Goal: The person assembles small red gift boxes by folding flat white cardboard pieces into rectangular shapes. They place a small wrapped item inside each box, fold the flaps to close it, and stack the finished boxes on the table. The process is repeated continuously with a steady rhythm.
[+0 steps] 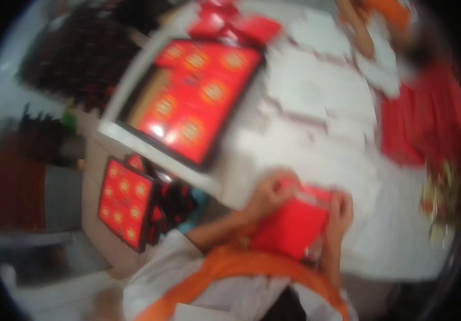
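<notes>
A flat red pouch-like piece [289,230] with a pale, shiny strip near its far edge is stretched between my two hands, close to my body at the table's near edge. My left hand [274,193] pinches its far left corner. At the far right corner, my right hand [340,211] has its fingers closed on the edge. Blur hides the exact kind of this piece. Ahead and to the left lies a dark-rimmed tray [201,162] of red squares with round gold motifs; a tan gap shows along its left side.
Crumpled red glossy wrapping [236,24] lies beyond the tray. White flat pieces [316,83] cover the table's middle, near another person's arm [363,40]. Red stacked pieces [420,123] and gold packets [438,200] are at right. A patterned red panel [125,203] stands below, left.
</notes>
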Motion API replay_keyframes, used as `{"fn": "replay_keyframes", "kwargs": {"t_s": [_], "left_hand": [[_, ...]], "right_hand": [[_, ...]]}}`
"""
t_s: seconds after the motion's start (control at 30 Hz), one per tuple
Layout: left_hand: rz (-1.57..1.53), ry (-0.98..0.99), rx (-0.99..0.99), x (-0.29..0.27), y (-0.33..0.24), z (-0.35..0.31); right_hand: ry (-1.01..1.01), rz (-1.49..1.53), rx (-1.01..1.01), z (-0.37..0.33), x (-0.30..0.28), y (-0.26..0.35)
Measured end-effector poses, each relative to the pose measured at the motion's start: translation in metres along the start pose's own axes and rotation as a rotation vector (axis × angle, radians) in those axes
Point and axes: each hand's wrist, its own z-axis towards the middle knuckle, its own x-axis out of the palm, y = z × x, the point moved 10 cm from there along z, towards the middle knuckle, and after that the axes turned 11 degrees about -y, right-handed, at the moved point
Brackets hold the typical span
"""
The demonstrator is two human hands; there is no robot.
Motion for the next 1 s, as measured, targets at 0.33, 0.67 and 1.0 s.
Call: {"fn": "replay_keyframes", "kwargs": {"t_s": [0.33,0.67,1.0], "left_hand": [[-0.169,-0.031,-0.001,-0.004,-0.005,-0.001],[-0.152,-0.042,-0.014,-0.002,-0.004,-0.006],[-0.116,-0.019,-0.027,0.007,-0.004,-0.009]], "right_hand": [[0.153,0.323,-0.004,-0.007,0.017,0.021],[0.211,0.339,-0.054,-0.011,0.022,0.023],[0.398,0.235,-0.015,-0.011,0.03,0.032]]}}
